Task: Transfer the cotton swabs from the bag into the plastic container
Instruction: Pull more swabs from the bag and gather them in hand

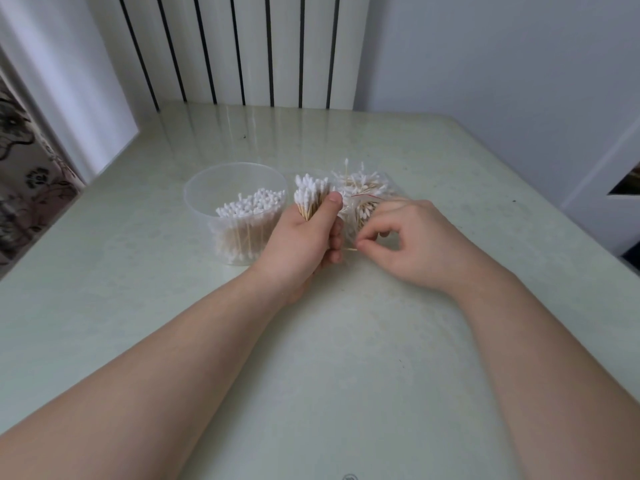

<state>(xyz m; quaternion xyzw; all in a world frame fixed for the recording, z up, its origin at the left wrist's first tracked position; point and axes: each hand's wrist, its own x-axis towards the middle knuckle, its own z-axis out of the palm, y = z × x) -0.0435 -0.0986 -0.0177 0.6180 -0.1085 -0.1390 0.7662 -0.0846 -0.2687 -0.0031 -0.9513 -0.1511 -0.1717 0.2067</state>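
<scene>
Nearest me, both forearms [214, 358] lay across the table [346, 341], reaching toward the container [198, 204].

My left hand [304, 240] sat just right of the container, fingers and thumb curled round a bundle [311, 197] held upright, with the cotton tips level on top. I judged that grip was meant to keep the sticks parallel, so they could drop in standing.

My right hand [412, 237] was farther right of the container, beyond the left. Thumb and forefinger pinched a single stick [349, 249] at the near edge of the bag [367, 211], and the other fingers were loosely curled above. Whether some of the bag's film was caught in the pinch too, I could not tell. It read to me as picking up a stray to add to the bundle.

The bag lay flat, right of the container and close beside it, with the left hand between them. Its red seal line faced away from me. Past that line a tangle [360, 178] spilled out every which way, which is why I took them by the fistful and squared them first.

The container itself stood open and roughly half filled. The swabs [249, 206] in it were packed upright on the side next to my hand, so I judged the job well along but not done.

Farthest off, behind the container, the radiator [242, 46] stood at the table's edge.
</scene>
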